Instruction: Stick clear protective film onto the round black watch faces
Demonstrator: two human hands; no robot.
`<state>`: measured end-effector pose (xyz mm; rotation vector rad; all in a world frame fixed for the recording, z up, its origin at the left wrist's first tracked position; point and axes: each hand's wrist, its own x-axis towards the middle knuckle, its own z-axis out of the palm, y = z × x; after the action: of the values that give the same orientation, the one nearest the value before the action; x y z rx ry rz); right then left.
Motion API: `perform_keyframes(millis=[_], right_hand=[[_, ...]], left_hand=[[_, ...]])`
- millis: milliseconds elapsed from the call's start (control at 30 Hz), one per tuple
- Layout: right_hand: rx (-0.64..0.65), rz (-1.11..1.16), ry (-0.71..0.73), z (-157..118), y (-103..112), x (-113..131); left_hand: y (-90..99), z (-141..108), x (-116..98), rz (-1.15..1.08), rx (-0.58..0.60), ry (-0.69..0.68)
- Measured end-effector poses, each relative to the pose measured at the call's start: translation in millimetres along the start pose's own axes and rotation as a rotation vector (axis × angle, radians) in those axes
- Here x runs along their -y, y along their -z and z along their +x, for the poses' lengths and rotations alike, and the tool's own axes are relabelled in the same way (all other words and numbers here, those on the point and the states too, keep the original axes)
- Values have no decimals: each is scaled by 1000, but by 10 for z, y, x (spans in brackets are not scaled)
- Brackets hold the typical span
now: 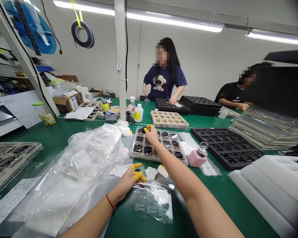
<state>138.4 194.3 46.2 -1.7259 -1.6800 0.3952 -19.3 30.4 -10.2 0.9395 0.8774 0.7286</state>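
Note:
My right hand (152,134), with yellow finger cots, pinches a round black part (145,130) over the upper left of a clear tray (159,158). Round dark discs lie in many of the tray's pockets. My left hand (129,180), also in yellow finger cots and with a red string at the wrist, is in front of the tray with its fingers apart, beside a white cloth (120,170). Crumpled white wipes (151,173) lie to its right. A printed clear bag (151,205) is on the green table nearer to me.
A pink pump bottle (197,158) and black tray (228,148) stand to the right. Plastic wrap (89,165) covers the left side. Behind are a beige tray (169,119), a white bottle (138,114) and a post (121,66). Two people are across the table.

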Motion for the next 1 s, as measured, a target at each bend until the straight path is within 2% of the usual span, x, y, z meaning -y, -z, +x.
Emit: perform_keyframes(millis=[100, 167, 233, 367, 500, 567, 667, 833, 933, 1000], right_hand=[[44, -128, 32, 141, -196, 33], [57, -213, 96, 100, -268, 61], [43, -288, 170, -4, -237, 68], [37, -390, 282, -373, 112, -73], [81, -457, 340, -902, 507, -402], [100, -495, 343, -1130, 600, -561], [123, -535, 334, -1316, 603, -713], [163, -509, 302, -1273, 590, -764], [155, -481, 236, -1129, 728, -819], [83, -488, 111, -975, 863, -920]], left_hand=[[41, 28, 23, -26, 4, 8], [63, 42, 22, -41, 0, 21], [78, 54, 11, -58, -10, 30], [94, 108, 0, -117, -22, 22], [104, 198, 8, -223, -52, -14], [108, 233, 8, -265, -79, -21], [115, 269, 5, -314, -101, -26], [115, 291, -6, -442, -160, -16], [113, 289, -41, -549, -162, 42], [119, 293, -83, -593, -142, 79]])
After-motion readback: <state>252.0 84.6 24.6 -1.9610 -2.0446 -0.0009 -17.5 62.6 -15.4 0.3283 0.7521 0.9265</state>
